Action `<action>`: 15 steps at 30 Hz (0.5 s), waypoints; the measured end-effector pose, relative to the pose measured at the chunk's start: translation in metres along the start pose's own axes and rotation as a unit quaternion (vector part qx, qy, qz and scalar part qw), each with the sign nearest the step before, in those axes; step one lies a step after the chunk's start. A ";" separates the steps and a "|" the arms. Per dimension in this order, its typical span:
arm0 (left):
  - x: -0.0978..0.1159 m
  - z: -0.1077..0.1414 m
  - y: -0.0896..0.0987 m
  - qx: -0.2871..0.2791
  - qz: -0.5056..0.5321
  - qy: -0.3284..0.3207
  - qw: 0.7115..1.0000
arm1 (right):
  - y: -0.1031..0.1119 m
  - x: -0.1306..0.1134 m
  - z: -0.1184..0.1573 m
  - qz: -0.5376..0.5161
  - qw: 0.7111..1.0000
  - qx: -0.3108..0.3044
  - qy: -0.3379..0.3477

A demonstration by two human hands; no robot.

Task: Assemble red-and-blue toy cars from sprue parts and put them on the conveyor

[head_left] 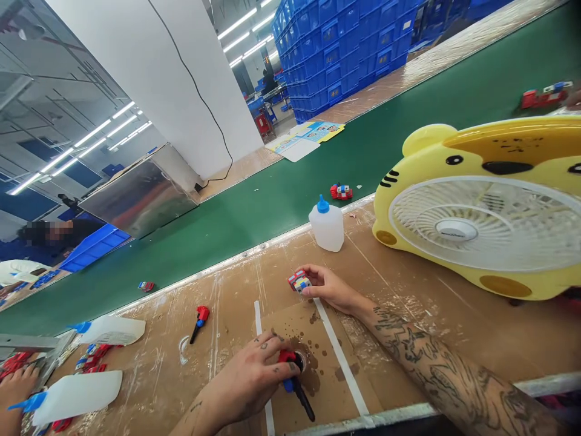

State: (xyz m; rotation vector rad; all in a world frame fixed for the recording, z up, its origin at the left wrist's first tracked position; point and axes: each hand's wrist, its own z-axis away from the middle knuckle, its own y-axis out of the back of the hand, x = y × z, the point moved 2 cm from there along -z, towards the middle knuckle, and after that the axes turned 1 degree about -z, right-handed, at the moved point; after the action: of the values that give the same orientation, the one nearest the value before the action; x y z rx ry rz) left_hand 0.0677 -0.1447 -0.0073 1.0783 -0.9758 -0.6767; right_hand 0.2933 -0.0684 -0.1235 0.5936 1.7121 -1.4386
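My left hand (254, 372) is closed around a red and blue toy part with a black rod (303, 399), low over the cardboard. Right beside that part is a small round opening or dish (300, 362), partly hidden by my fingers, with dark wet spots around it. My right hand (329, 289) pinches a small red, white and blue toy vehicle (299, 282) farther up the bench. A similar red and blue part with a black rod (200, 321) lies to the left. Beyond my right hand stands a white squeeze bottle with a blue tip (327, 227).
A yellow animal-faced fan (472, 212) stands at right. A green conveyor belt (236, 224) runs behind the bench, carrying toy vehicles (341, 192). Two white bottles (82, 396) lie at left near another person's hand (18, 387). Blue crates (340, 54) are stacked behind.
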 end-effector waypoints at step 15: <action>-0.063 -0.045 -0.031 0.368 0.496 0.215 0.756 | -0.008 0.008 0.004 0.098 0.992 -0.070 0.045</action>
State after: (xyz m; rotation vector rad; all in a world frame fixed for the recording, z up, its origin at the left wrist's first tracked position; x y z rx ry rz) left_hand 0.0815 -0.0842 -0.0632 1.0915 -1.2391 0.8844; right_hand 0.2842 -0.0754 -0.1252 0.7359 1.7545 -1.1611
